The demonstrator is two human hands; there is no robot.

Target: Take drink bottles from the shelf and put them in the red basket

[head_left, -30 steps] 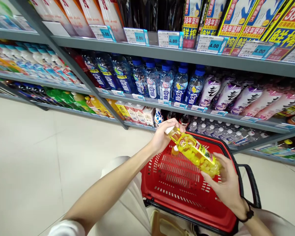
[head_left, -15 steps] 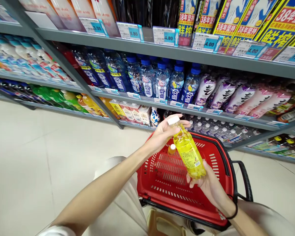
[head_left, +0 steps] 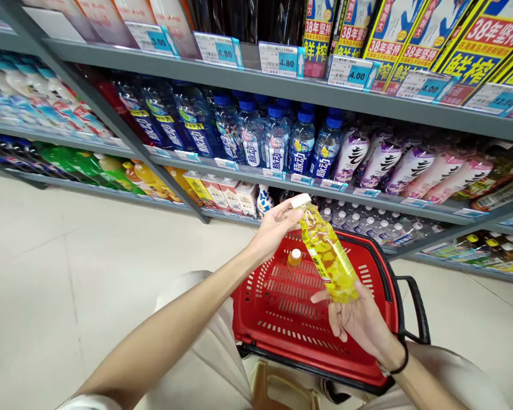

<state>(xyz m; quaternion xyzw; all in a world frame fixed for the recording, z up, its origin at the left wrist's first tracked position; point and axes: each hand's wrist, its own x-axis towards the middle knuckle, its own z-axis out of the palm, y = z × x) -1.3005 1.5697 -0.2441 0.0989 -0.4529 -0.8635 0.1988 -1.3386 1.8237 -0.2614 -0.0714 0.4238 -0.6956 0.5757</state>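
Note:
A clear bottle of yellow drink with pieces in it (head_left: 328, 253) leans at a slant above the red shopping basket (head_left: 290, 344), its white cap up and to the left. My left hand (head_left: 277, 225) grips it by the neck just under the cap. Its base rests against the palm and thumb of my right hand (head_left: 359, 319), whose other fingers are partly spread below. Inside the basket is a small bottle with a white cap and orange contents (head_left: 294, 259).
Grey shelves (head_left: 256, 68) of drinks run across the front, with blue-capped bottles (head_left: 299, 142) and purple-white bottles (head_left: 380, 162) in the middle row. The basket's black handle (head_left: 416, 310) sticks out to the right. Pale floor tiles (head_left: 29, 285) lie to the left.
The yellow drink bottle has turned about its length, so a different side of the label faces me. My right hand's fingers have loosened and spread below its base. The view has shifted slightly.

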